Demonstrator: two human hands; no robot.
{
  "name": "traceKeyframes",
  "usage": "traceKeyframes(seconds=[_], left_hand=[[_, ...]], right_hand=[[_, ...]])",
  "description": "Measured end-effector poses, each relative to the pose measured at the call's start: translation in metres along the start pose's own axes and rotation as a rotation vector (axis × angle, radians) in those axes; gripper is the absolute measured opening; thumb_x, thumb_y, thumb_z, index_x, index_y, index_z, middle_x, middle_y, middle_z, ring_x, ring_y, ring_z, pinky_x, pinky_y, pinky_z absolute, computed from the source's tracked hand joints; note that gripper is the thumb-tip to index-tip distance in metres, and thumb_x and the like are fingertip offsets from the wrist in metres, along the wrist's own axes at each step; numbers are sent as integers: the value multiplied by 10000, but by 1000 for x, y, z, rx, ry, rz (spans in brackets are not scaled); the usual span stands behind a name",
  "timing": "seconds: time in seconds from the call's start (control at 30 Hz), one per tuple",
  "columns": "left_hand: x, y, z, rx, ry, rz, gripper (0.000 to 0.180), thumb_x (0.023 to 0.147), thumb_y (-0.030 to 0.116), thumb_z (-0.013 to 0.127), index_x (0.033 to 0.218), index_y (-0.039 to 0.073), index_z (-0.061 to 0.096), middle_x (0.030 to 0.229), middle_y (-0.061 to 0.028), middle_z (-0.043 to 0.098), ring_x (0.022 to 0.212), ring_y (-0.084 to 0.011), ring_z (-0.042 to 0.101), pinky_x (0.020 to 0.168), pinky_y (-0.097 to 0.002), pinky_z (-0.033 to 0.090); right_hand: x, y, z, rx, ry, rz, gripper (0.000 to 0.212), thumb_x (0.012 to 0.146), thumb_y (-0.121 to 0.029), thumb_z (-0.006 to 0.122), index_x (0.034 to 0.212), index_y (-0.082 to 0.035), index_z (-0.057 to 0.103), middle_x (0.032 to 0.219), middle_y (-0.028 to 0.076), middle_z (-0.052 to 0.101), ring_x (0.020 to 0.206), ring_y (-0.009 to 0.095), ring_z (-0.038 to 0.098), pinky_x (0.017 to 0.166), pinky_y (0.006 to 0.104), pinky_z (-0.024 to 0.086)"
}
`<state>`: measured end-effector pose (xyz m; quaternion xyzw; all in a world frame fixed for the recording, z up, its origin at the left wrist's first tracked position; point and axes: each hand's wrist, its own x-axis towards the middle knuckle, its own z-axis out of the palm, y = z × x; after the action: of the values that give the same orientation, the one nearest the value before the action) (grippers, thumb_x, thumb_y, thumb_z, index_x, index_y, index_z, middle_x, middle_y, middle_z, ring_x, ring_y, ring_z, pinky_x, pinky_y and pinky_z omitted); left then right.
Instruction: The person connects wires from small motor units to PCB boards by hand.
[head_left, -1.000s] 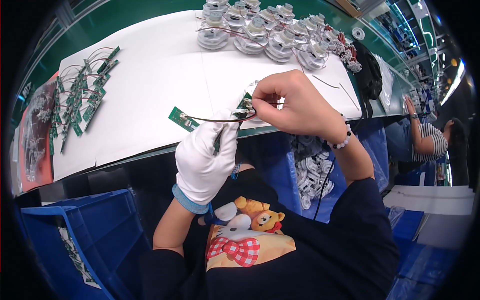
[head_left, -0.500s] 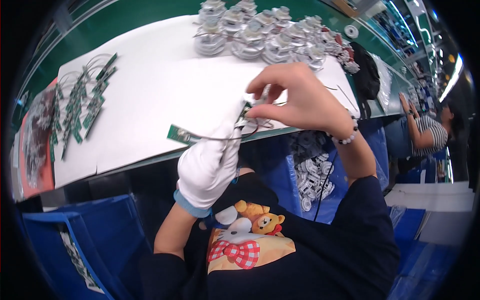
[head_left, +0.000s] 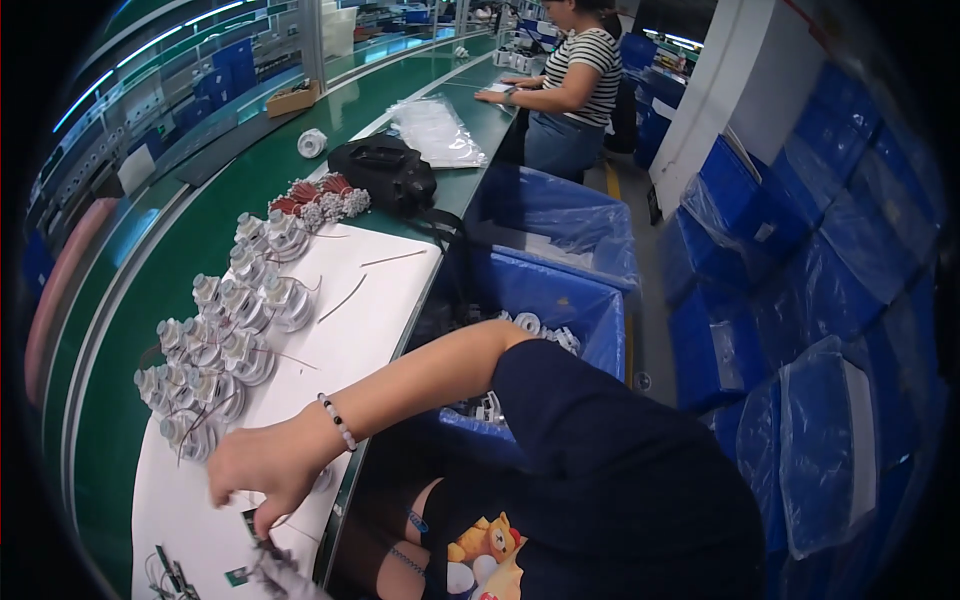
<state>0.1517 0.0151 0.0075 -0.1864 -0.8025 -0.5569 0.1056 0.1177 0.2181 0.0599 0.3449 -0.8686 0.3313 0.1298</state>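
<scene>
My left hand [head_left: 284,579], in a white glove, is blurred and cut off by the lower edge. Its fingertips are closed on a small green circuit board [head_left: 249,521]. Bent over it is my bare right hand [head_left: 265,468], its thumb against the board and its fingers curled a little apart; whether it grips anything is unclear. Another small green board [head_left: 237,577] shows beside the glove. Left of the hands lie several green boards with wires [head_left: 172,577], partly out of view. White round motor-like units [head_left: 242,352] stand in rows beyond my right hand.
White sheeting [head_left: 372,305] covers the work surface, with loose dark wires on it. Farther off are red-wired parts [head_left: 322,200], a black bag [head_left: 385,172] and clear plastic bags [head_left: 437,130]. Blue bins [head_left: 590,300] stand right of the table edge. A person in stripes [head_left: 580,70] works beyond.
My view has swung to the right, so both hands now appear at the lower left. My right hand still bends over the gloved left hand.
</scene>
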Motion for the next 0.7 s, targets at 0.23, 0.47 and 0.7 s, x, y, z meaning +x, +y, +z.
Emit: traceKeyframes(seconds=[0.23, 0.47, 0.7], left_hand=[[59, -15, 5, -112, -134, -17, 459, 854, 157, 571, 1234, -28, 394, 1157, -157, 493, 1037, -219, 501, 841, -324, 437], [54, 25, 66, 57, -306, 249, 651, 658, 102, 744, 1195, -54, 413, 1036, -170, 569, 932, -266, 567, 822, -325, 450], [60, 10, 56, -165, -456, -113, 661, 665, 67, 683, 1237, -22, 363, 1104, -121, 518, 981, -212, 526, 834, -280, 421]], right_hand=[[-49, 28, 4, 152, 769, 366, 368, 812, -214, 569, 1108, -9, 489, 1037, 145, 537, 975, 257, 518, 829, 329, 418], [-66, 42, 83, 928, 665, 588, 533, 945, -351, 323, 1305, 39, 265, 1274, 150, 408, 1200, 198, 367, 998, 298, 288], [-61, 22, 89, 934, 545, 501, 696, 921, -449, 290, 1357, 39, 52, 1356, 189, 270, 1274, 241, 246, 1030, 315, 212]])
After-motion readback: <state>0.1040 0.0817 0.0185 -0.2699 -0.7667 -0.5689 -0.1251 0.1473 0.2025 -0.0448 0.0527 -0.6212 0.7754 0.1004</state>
